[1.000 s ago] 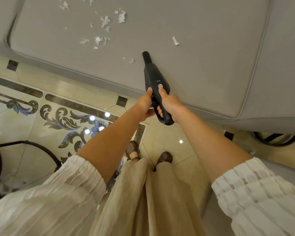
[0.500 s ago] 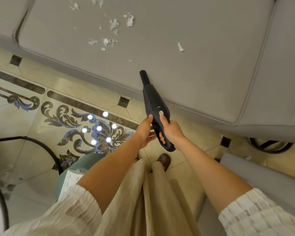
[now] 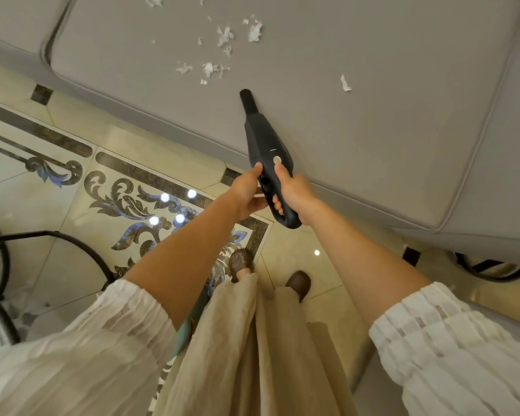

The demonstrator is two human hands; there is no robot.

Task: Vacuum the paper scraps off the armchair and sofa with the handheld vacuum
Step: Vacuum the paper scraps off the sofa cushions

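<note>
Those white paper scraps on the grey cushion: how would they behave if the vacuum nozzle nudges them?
The paper scraps look thin, torn and crumpled, so probably very light and floppy. They lie loose on the smooth cushion, so the nozzle would likely scatter rather than roll them.

The broad grey fabric seat cushion (image 3: 373, 121) lay open to reach from the front edge, bare cloth on every side of the black handheld vacuum (image 3: 264, 145), whose nozzle pointed over it. White torn paper scraps (image 3: 219, 49) lay ahead of the nozzle toward the back, one lone white scrap (image 3: 345, 83) off to the right. A grey upholstered side panel (image 3: 517, 151) closed the cushion's right end. On the patterned tile floor (image 3: 72, 205), a black curved metal frame (image 3: 57, 244) stood at the left.
</note>
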